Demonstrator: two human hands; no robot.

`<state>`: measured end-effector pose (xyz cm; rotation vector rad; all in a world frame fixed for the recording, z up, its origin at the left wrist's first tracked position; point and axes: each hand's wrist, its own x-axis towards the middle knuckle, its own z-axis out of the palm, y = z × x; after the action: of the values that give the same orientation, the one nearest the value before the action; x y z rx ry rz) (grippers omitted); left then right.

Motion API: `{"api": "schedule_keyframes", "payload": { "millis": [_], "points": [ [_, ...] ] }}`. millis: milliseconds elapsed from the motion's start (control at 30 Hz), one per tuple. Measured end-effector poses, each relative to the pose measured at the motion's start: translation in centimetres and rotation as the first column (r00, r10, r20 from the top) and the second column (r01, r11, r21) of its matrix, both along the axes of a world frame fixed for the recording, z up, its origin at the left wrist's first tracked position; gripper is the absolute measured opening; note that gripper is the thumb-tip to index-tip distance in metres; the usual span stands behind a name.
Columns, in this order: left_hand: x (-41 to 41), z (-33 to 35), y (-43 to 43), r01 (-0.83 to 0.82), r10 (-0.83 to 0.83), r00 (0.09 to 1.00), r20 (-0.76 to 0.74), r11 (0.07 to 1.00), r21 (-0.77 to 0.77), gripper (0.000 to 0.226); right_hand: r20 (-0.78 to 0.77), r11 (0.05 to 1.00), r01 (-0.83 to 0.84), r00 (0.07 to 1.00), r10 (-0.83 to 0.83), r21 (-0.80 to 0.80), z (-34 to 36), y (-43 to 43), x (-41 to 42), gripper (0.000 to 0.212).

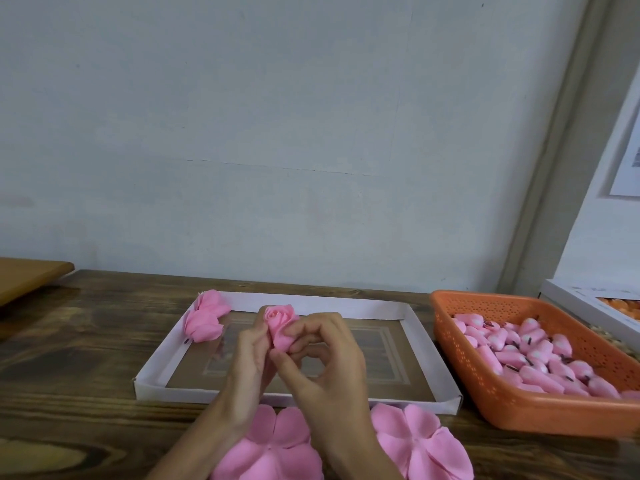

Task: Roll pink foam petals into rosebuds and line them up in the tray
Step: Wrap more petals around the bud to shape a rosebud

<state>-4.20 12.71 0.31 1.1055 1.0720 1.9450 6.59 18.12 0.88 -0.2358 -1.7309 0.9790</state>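
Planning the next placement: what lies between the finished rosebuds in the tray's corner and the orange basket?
Head view: the left hand and right hand pinching a rosebud over the bare tray floor.

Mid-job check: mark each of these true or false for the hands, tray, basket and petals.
1. The left hand and right hand both hold one rosebud. True.
2. The tray is full of finished rosebuds. False: only two lie in its far-left corner.
3. The orange basket sits right of the tray. True.
4. The flat petals lie inside the tray. False: they lie on the table, in front of it.
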Motion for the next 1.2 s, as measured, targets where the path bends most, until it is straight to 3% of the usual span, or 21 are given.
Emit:
{"api": "schedule_keyframes", "payload": {
  "millis": [200,367,500,600,667,800,933,1067,1200],
  "points": [
    [0.6,0.2,0.0,0.095,-0.097,0.992,0.087,0.995,0.029,0.044,-0.047,0.998,0.067,0.997,-0.066,0.003,0.0,0.1,0.1,0.032],
    [0.7,1.0,0.0,0.118,-0.114,0.988,0.104,0.993,-0.033,0.058,-0.043,0.983,0.182,0.983,-0.181,0.025,0.1,0.4,0.4,0.034],
    [0.7,0.2,0.4,0.057,-0.056,0.998,0.009,0.99,-0.132,0.043,-0.02,0.951,0.31,0.951,-0.31,0.02,0.4,0.6,0.8,0.032],
    [0.7,-0.3,0.8,0.102,-0.103,0.995,0.001,0.978,-0.181,0.052,0.036,0.934,0.357,0.933,-0.358,0.022,0.5,0.7,1.0,0.027],
    [0.4,-0.1,0.6,0.091,-0.085,0.995,0.042,0.98,-0.175,0.051,0.011,0.963,0.256,0.967,-0.256,-0.078,0.6,0.8,1.2,0.025],
    [0.2,0.5,-0.2,0.132,-0.136,0.99,-0.028,0.986,-0.105,0.052,-0.058,0.97,0.055,0.996,-0.071,-0.239,1.3,1.0,1.3,0.027],
    [-0.1,1.2,0.2,0.163,-0.157,0.985,0.068,0.98,-0.112,0.106,-0.084,0.95,-0.121,0.991,0.101,-0.287,1.5,1.0,1.3,0.025],
    [0.0,0.6,-0.4,0.103,-0.101,0.991,0.09,0.995,-0.014,0.074,-0.02,0.958,-0.228,0.973,0.228,-0.176,1.5,0.8,1.2,0.023],
    [0.7,0.7,-0.3,0.07,-0.072,0.99,0.121,0.997,0.017,0.054,0.039,0.97,-0.196,0.978,0.204,-0.146,1.0,0.6,1.0,0.025]
  ]
}}
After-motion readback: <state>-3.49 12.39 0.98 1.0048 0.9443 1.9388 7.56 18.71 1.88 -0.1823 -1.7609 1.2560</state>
